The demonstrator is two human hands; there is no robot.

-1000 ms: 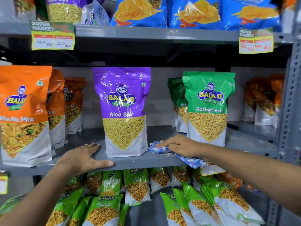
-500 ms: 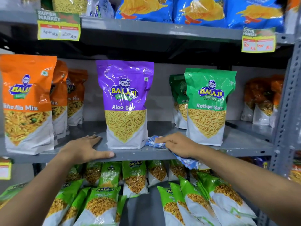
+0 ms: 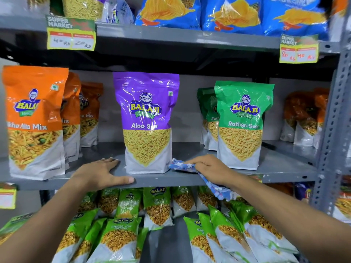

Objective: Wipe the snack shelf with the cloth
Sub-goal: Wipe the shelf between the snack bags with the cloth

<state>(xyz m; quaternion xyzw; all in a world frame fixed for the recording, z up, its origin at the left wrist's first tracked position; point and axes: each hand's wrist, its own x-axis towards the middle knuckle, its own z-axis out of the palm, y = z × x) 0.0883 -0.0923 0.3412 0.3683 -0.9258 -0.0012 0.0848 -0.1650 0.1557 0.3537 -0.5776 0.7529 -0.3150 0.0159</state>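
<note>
The grey metal snack shelf (image 3: 281,168) runs across the middle of the view. A blue and white cloth (image 3: 182,166) lies on it between the purple Aloo Sev bag (image 3: 147,120) and the green Ratlami Sev bag (image 3: 241,126); its tail hangs over the front edge. My right hand (image 3: 210,168) presses on the cloth and grips it. My left hand (image 3: 100,173) lies flat on the shelf left of the purple bag, fingers apart, thumb along the front edge.
Orange Mix bags (image 3: 34,120) stand at the left, more orange bags (image 3: 305,118) at the far right. Blue chip bags (image 3: 228,12) fill the shelf above, with price tags (image 3: 71,34). Green packets (image 3: 157,205) crowd the shelf below. A perforated upright (image 3: 330,130) bounds the right side.
My right hand has kept the cloth between the purple and green bags, with little movement. My left hand stays flat on the shelf. The camera view has shifted slightly.
</note>
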